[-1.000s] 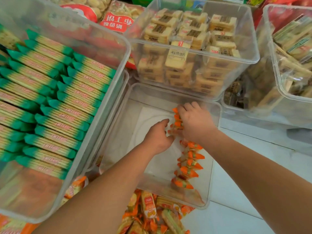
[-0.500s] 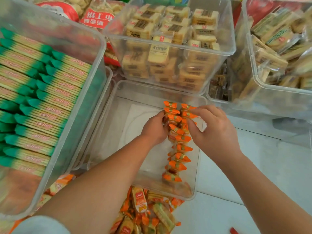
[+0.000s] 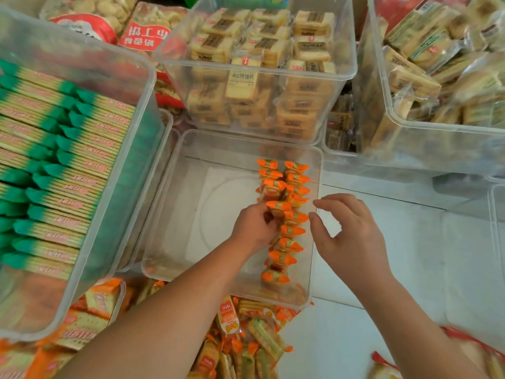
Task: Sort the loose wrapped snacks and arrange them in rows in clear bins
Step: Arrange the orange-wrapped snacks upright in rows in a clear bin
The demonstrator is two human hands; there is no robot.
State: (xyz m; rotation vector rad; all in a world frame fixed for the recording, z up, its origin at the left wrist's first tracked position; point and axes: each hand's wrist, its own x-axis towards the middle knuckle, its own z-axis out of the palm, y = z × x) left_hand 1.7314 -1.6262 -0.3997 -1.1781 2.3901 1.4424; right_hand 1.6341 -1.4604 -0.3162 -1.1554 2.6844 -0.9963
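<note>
The snacks, small packs in orange wrappers, stand on edge in a line along the right side of the middle bin. At the far end the line is two packs wide; toward the near wall it narrows to one. The rest of this clear bin's floor is bare.

The left hand is in the bin at the left of the line, about halfway along, its fingers curled round a pack there. The right hand hovers just right of the line, over the bin's right rim, fingers spread and loosely bent, holding nothing; its thumb tip is just beside a wrapper, and contact cannot be judged.

The left bin holds green-ended packs laid in tidy rows. The far bin is stacked with beige packs. The right bin holds a jumble of pale packs. A loose pile of orange packs lies on the floor just in front of the middle bin.
</note>
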